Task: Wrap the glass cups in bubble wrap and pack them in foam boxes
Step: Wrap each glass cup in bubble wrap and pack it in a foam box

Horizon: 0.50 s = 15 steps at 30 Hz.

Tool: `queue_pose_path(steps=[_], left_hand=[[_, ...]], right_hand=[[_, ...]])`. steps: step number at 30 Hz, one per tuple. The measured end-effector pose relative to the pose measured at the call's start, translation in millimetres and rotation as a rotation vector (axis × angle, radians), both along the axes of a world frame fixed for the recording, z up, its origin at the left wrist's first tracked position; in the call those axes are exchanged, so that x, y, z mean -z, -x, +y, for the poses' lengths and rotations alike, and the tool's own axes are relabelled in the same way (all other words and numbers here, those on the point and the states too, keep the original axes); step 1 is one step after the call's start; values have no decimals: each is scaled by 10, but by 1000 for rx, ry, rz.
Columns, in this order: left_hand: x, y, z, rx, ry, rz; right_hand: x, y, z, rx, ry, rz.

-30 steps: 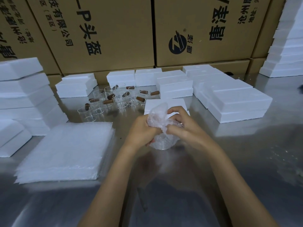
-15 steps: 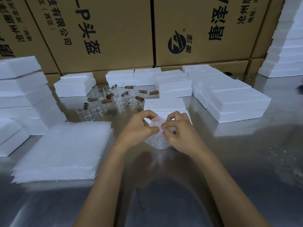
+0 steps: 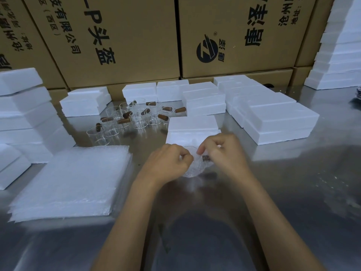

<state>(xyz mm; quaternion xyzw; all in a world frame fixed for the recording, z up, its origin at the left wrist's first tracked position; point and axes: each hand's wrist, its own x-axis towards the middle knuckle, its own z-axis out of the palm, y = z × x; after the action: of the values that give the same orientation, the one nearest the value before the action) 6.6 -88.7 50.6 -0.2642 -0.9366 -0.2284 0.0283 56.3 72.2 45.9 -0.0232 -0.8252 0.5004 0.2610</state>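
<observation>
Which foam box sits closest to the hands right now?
The lone foam box directly beyond the hands, its near edge just behind the right hand and left hand. The other foam boxes stand farther back or off to the sides.

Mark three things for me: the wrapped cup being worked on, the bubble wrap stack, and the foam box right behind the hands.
wrapped cup [image 3: 192,171], head view, on the bubble wrap below the hands.
bubble wrap stack [image 3: 72,182], head view, middle of the top sheet.
foam box [image 3: 192,126], head view, centre of its lid.
</observation>
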Motion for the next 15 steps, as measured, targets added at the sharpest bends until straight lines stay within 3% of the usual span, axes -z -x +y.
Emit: queue_pose_path(steps=[4, 8, 10, 12, 15], left_hand=[[0, -22, 9, 6, 16, 12], [-64, -4, -24, -28, -99, 93], [-81, 18, -38, -10, -196, 135], [-60, 25, -31, 22, -172, 118], [8, 13, 15, 49, -70, 32]], right_hand=[[107, 19, -108, -57, -348, -65], [188, 47, -132, -75, -456, -62], [200, 60, -143, -80, -459, -81], [195, 66, -155, -80, -391, -95], [140, 54, -153, 1, -113, -24]])
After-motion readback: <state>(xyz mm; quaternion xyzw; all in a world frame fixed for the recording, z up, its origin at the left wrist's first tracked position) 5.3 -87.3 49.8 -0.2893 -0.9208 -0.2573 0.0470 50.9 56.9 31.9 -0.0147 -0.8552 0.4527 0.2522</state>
